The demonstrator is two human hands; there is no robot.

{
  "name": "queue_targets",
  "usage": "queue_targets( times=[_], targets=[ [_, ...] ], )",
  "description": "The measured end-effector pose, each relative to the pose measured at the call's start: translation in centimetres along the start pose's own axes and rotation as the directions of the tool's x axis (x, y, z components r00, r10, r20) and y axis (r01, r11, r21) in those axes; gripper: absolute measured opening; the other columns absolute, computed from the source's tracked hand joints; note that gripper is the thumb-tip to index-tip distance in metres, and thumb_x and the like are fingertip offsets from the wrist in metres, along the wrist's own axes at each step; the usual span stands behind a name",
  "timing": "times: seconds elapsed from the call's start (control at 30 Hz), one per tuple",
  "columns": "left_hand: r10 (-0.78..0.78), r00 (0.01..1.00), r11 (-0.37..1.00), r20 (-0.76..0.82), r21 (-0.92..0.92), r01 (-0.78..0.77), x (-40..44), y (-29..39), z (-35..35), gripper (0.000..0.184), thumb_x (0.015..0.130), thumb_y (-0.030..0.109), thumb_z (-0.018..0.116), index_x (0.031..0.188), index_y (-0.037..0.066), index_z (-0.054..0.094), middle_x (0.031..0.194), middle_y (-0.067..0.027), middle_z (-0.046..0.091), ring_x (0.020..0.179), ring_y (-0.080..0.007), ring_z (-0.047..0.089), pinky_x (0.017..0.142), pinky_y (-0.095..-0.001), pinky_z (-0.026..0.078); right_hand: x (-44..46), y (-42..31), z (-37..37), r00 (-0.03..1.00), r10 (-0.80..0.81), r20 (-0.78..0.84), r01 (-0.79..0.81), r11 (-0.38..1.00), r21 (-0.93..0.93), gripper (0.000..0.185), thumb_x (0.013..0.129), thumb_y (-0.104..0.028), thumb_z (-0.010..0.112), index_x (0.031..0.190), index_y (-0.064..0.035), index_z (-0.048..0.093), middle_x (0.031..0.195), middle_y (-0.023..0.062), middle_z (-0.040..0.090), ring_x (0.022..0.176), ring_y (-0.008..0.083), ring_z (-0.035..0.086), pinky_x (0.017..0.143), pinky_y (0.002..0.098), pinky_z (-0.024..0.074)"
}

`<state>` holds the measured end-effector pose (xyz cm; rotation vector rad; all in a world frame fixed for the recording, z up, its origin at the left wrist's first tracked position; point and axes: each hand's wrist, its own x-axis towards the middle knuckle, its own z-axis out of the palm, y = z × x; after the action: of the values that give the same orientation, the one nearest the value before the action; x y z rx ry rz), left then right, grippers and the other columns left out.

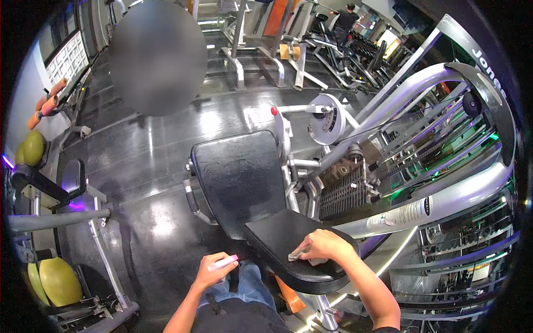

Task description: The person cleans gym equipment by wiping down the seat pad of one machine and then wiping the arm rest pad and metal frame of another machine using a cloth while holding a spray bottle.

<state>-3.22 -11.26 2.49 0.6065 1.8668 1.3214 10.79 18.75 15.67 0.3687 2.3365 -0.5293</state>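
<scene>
My left hand is closed around a small white bottle with a pink tip, held above my jeans to the left of the machine seat. Bent over the black padded seat, my right hand presses a light-coloured cloth against its top surface. Part of the cloth is hidden under the fingers. Behind the seat rises the black backrest of the same weight machine.
The machine's thick silver frame curves along my right, beside a weight stack. To the left stands another machine with yellow-green round pads. Further back, a person is near the dumbbells. A blurred oval hides the upper left.
</scene>
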Motion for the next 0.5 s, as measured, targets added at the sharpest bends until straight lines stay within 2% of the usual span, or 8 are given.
queue_targets(
  times=[0.03,0.07,0.17,0.2,0.27,0.4,0.43,0.5],
  targets=[
    [0.001,1.0,1.0,0.015,-0.012,-0.001,0.1,0.4,0.2,0.021,0.081,0.028,0.078,0.084,0.008,0.073,0.064,-0.0005,0.064,0.058,-0.0061,0.057,0.055,-0.0256,0.044,0.1,0.1,0.2,0.999,0.036,-0.03,-0.036,0.999,0.001,0.031,0.075,-0.034,0.074,0.105,-0.0301,0.076,0.092,0.0141,0.073,0.085,0.0336,0.07,0.082,0.0417,0.056],
    [-0.005,1.0,1.0,0.021,-0.015,0.005,0.2,0.9,0.4,0.021,0.081,0.028,0.078,0.084,0.008,0.073,0.064,-0.0005,0.064,0.058,-0.0061,0.057,0.055,-0.0256,0.044,0.6,-0.1,0.2,0.998,0.011,-0.07,-0.017,0.996,-0.088,0.03,0.074,-0.033,0.074,0.105,-0.0297,0.076,0.092,0.0149,0.073,0.085,0.0338,0.07,0.081,0.0423,0.0566],
    [-0.068,0.994,0.996,0.09,0.062,0.063,1.1,3.1,0.9,0.02,0.081,0.027,0.077,0.085,0.008,0.073,0.066,-0.0021,0.066,0.06,-0.0085,0.061,0.056,-0.0265,0.047,5.2,0.0,2.0,0.992,-0.115,-0.049,0.094,0.946,-0.309,0.024,0.076,-0.029,0.073,0.099,-0.024,0.078,0.09,0.0138,0.073,0.085,0.0324,0.071,0.077,0.0434,0.0575],
    [0.019,0.994,0.997,0.106,0.071,-0.027,1.4,3.8,1.3,0.021,0.082,0.027,0.077,0.085,0.007,0.073,0.069,-0.0022,0.067,0.062,-0.0075,0.061,0.058,-0.0258,0.047,6.8,0.3,2.8,0.992,-0.121,-0.043,0.102,0.945,-0.31,0.024,0.076,-0.029,0.073,0.099,-0.024,0.078,0.09,0.0138,0.073,0.085,0.0324,0.071,0.077,0.0434,0.0575],
    [0.165,0.979,0.979,0.116,0.097,-0.177,1.9,5.5,2.0,0.022,0.081,0.027,0.079,0.085,0.006,0.073,0.074,-0.0046,0.07,0.066,-0.0077,0.063,0.061,-0.0259,0.048,9.3,0.5,4.0,0.973,-0.211,-0.09,0.187,0.958,-0.219,0.022,0.077,-0.029,0.073,0.097,-0.0223,0.077,0.089,0.0135,0.073,0.085,0.0324,0.071,0.077,0.0435,0.0575],
    [0.19,0.969,0.977,0.156,0.063,-0.201,2.8,7.6,2.8,0.022,0.079,0.025,0.081,0.085,0.006,0.073,0.072,-0.0045,0.069,0.066,-0.0079,0.062,0.06,-0.0258,0.048,7.8,-1.0,3.2,0.959,-0.274,-0.068,0.261,0.952,-0.16,0.021,0.078,-0.028,0.072,0.097,-0.0205,0.077,0.089,0.0143,0.073,0.086,0.0334,0.07,0.079,0.045,0.0569],
    [0.184,0.972,0.979,0.149,0.065,-0.195,2.9,8.0,2.8,0.022,0.079,0.025,0.081,0.085,0.006,0.073,0.072,-0.0045,0.069,0.066,-0.0079,0.062,0.06,-0.0258,0.048,6.7,-1.4,2.6,0.967,-0.251,-0.039,0.244,0.962,-0.126,0.022,0.08,-0.027,0.07,0.099,-0.0227,0.077,0.092,0.0136,0.073,0.086,0.034,0.07,0.079,0.0447,0.0567],
    [0.198,0.957,0.977,0.212,0.038,-0.211,3.4,8.5,2.9,0.02,0.08,0.027,0.079,0.084,0.008,0.073,0.071,-0.0033,0.069,0.062,-0.0093,0.063,0.058,-0.0249,0.048,4.0,-1.2,1.0,0.952,-0.308,0.001,0.307,0.951,0.035,0.023,0.081,-0.028,0.069,0.103,-0.0259,0.077,0.095,0.0126,0.073,0.088,0.0339,0.069,0.081,0.0432,0.0565]
  ],
)
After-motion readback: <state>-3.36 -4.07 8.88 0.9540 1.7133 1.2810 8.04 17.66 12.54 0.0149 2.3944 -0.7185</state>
